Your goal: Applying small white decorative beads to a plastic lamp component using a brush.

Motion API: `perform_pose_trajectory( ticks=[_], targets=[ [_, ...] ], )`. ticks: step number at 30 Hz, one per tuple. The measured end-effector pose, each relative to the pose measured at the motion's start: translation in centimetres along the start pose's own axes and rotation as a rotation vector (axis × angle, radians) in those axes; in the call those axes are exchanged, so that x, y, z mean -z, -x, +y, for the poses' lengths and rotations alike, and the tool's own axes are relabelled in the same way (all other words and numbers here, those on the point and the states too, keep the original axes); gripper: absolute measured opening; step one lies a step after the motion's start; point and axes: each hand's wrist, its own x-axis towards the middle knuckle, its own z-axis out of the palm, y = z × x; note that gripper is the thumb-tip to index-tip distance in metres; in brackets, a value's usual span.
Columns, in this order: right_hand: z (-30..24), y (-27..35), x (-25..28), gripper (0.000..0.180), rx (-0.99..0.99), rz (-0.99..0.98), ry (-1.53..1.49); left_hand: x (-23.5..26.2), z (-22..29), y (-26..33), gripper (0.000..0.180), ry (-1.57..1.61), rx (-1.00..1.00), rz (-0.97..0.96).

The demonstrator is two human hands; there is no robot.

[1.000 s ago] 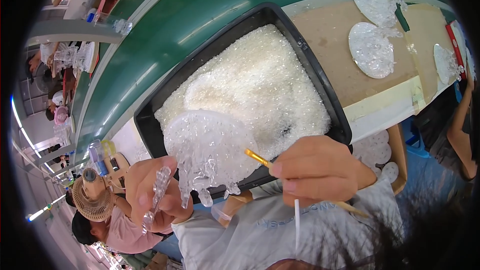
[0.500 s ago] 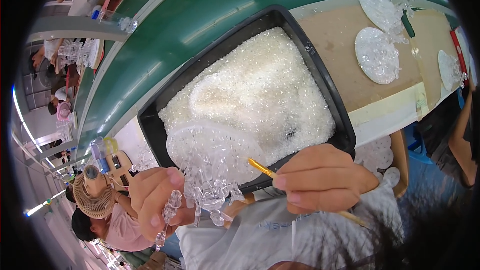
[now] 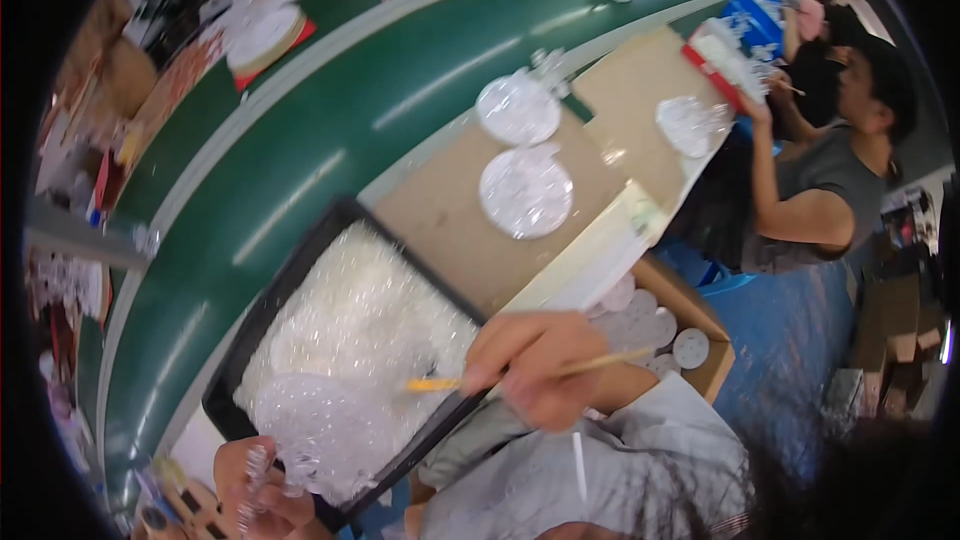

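At the lower left, my left hand (image 3: 233, 470) is closed around a clear plastic ornament with a round frosted disc (image 3: 315, 420). The disc hangs over a black tray (image 3: 275, 302) heaped with glittery white granules (image 3: 340, 290). My right hand (image 3: 545, 365), slightly blurred, grips a thin paintbrush (image 3: 605, 359) by its handle. Its yellow-banded end points left over the granules, apart from the disc. Blur hides the finer shape of the ornament.
Clear disc ornaments (image 3: 525, 192) lie on brown board (image 3: 445, 230) beyond the tray. Behind runs a green conveyor belt (image 3: 300, 175). A cardboard box (image 3: 712, 325) of discs stands right of my arm. Farther right, a co-worker (image 3: 830, 175) holds a red-edged tray (image 3: 715, 70).
The view has swung right, so the tray and both hands appear farther left, and the co-worker shows more fully. Both hands keep their hold; the brush end sits farther from the disc's middle.
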Motion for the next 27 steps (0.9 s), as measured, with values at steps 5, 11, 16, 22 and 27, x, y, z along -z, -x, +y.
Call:
perform_pose_trajectory(
  ticks=[5, 11, 16, 22, 27],
  targets=[
    [-3.9, -12.2, 15.6, 0.038, -0.058, 0.23, 0.367, -4.2, 0.9, 1.2, 0.036, -0.383, 1.109, 0.253],
    [2.6, -30.1, 42.0, 0.037, -0.475, 0.61, 0.944, -10.8, -14.7, -6.9, 0.033, 0.047, 1.323, 0.633],
    [8.2, -32.4, 65.5, 0.046, -0.608, 0.263, 1.895, -19.3, -24.1, -8.4, 0.033, 0.134, 1.429, 0.469],
    [15.4, -36.8, 67.4, 0.057, -1.0, 0.179, 2.081, -22.8, -25.5, -7.1, 0.043, 0.021, 1.629, 0.129],
    [15.4, -38.1, 69.6, 0.056, -1.041, 0.127, 2.206, -21.5, -24.3, -4.9, 0.066, 0.109, 1.584, 0.186]
  ],
)
